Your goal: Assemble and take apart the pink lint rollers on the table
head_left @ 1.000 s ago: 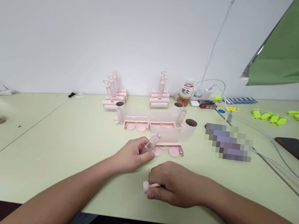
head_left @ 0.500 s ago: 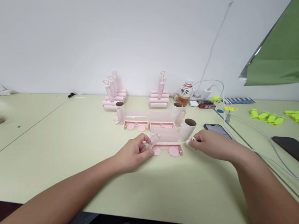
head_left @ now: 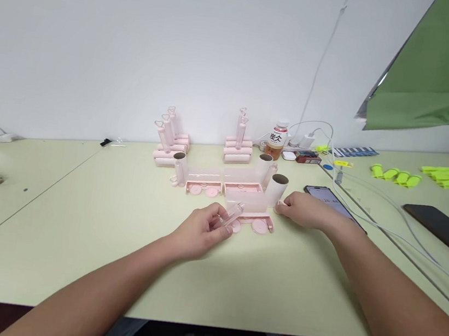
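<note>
Head view: my left hand (head_left: 199, 234) grips a clear tube (head_left: 233, 213), tilted just over the near pink tray (head_left: 259, 226). My right hand (head_left: 305, 210) pinches a small pink piece (head_left: 280, 203) just beside the upright paper roll (head_left: 276, 189).

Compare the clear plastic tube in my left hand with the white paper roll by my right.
The clear plastic tube is see-through and slim; the white paper roll is opaque and wider. The tube lies tilted in the left hand; the roll stands upright near the right hand. Both are cylinders.
</note>
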